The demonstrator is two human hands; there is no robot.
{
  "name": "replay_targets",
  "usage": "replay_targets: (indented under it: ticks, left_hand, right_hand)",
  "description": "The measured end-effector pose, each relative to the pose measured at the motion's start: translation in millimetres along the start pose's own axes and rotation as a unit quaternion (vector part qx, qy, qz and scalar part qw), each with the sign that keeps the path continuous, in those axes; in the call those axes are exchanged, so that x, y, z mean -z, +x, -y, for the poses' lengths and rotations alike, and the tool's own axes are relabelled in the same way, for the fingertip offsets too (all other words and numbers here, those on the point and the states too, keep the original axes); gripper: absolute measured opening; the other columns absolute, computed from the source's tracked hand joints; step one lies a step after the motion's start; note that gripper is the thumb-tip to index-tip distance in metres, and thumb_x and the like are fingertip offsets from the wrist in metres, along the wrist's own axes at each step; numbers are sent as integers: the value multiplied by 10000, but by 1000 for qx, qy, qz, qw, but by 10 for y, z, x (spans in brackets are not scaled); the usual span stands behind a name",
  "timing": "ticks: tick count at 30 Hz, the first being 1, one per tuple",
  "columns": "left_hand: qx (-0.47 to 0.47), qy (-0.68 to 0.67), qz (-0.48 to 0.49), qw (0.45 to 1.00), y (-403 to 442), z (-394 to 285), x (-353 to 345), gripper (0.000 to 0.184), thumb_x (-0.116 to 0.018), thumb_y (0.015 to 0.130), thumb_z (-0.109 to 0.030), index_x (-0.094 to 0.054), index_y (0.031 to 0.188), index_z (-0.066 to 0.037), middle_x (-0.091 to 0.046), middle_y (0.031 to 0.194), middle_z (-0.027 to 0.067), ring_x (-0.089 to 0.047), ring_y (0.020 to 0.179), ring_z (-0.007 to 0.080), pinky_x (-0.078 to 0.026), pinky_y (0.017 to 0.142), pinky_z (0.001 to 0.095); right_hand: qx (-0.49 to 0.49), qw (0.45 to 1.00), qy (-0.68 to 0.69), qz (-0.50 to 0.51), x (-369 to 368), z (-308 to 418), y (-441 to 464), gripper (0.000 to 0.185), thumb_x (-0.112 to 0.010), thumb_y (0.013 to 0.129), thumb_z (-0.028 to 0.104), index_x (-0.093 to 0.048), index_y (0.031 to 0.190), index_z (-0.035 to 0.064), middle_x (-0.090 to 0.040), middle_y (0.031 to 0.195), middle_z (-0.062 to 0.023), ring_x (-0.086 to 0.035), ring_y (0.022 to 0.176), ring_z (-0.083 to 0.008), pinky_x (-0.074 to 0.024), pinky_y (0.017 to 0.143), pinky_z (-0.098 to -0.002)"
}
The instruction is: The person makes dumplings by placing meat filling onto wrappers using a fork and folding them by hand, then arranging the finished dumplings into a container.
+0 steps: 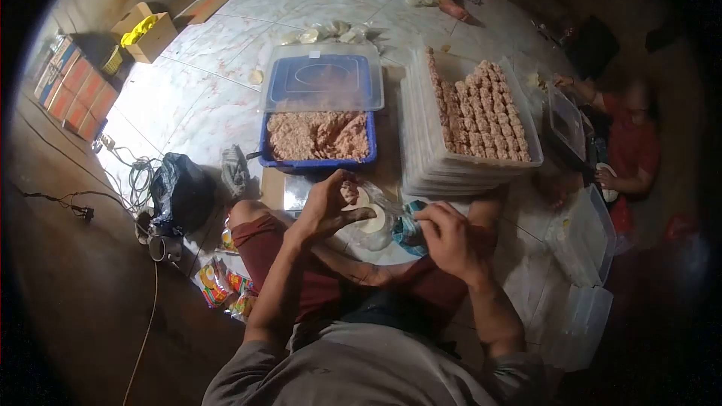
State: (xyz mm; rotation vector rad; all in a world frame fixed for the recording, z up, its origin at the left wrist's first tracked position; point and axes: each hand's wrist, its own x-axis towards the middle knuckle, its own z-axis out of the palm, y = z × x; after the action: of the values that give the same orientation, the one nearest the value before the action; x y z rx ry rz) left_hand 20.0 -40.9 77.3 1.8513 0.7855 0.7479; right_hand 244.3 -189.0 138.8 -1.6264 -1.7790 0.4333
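My left hand [328, 209] is closed over the floor in front of my lap, with a lump of minced filling [349, 193] at its fingers. Its thumb presses on a round pale dumpling wrapper [374, 219]. A clear plastic bag [365, 239] lies around and below the wrappers. My right hand [450, 237] is pinched beside a teal patterned thing [410, 228], perhaps a cloth or small bowl; what its fingers hold is hidden. Just ahead stands a blue tub [265, 152] of minced filling [316, 135], its clear lid [374, 79] resting over the far half.
Stacked clear trays [417, 169] at the right hold rows of shaped dumplings [481, 116]. A black bag [180, 188], cables [139, 173] and snack packets [218, 282] lie at left. Another person in red [632, 139] sits at right near empty clear containers [583, 233].
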Motion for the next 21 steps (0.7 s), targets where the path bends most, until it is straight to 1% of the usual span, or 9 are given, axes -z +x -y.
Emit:
replay_targets:
  ticks: [1,4,7,9,12,13,15,19,21]
  left_hand:
    - [-4,-134,4,991,-59,-43,49,439,-912,742,-185,-674,1064,-3,-710,887,59,-634,818,133,-529,736,325]
    - [29,-88,31,995,-78,-100,107,506,-920,732,-173,-655,1126,4,-701,924,47,-622,850,121,-525,794,293]
    - [18,-27,33,999,-50,29,65,430,-887,729,-93,-661,1085,-3,-699,900,62,-642,870,132,-529,776,309]
    - [-48,52,-15,997,-42,7,38,302,-802,752,-47,-666,1018,-2,-707,875,119,-689,833,210,-540,745,342]
    - [-63,133,-26,989,-26,79,-12,199,-736,774,-54,-648,945,-2,-686,849,155,-677,769,306,-532,709,363]
    - [-61,131,-27,989,-31,137,-48,199,-736,774,-54,-648,945,-2,-686,849,155,-677,769,306,-532,709,363]
    - [-68,117,-49,990,-39,204,-97,250,-790,750,-132,-592,864,-30,-662,853,175,-645,809,402,-517,699,451]
    - [3,164,-30,986,-84,197,3,264,-805,763,-144,-617,912,-33,-659,860,184,-645,777,373,-524,697,423]
    - [86,94,-57,990,-148,257,61,325,-839,780,-176,-633,978,-21,-678,865,137,-660,753,254,-527,697,358]
  right_hand:
    - [1,1000,3,2,24,27,-14,141,-540,936,14,-636,1032,-20,-641,931,-190,-648,891,-369,-515,770,-416]
    - [-97,989,111,9,69,191,-45,110,-565,933,30,-635,996,-26,-667,913,-183,-677,869,-341,-517,758,-402]
    - [-59,995,75,17,-22,303,-18,123,-572,935,16,-645,1023,-29,-669,934,-149,-667,857,-247,-511,769,-336]
    - [-68,994,83,20,-98,333,23,119,-572,937,24,-645,1016,-27,-662,921,-152,-662,857,-257,-507,776,-345]
    - [-61,997,52,22,-256,269,83,120,-574,937,28,-647,1016,-25,-656,908,-152,-661,849,-258,-504,770,-348]
    - [-41,997,62,11,-300,276,123,120,-575,935,26,-649,1017,-21,-648,893,-152,-649,827,-248,-503,759,-346]
    - [-20,997,71,3,-372,288,166,120,-576,933,24,-650,1017,-17,-639,879,-152,-638,805,-238,-501,749,-344]
    - [-56,990,121,-44,-551,244,278,108,-577,973,68,-638,1030,-1,-611,837,-85,-557,697,-164,-465,644,-310]
    - [-44,985,144,-81,-634,157,397,105,-571,995,88,-623,1041,10,-594,817,-57,-516,648,-129,-441,590,-288]
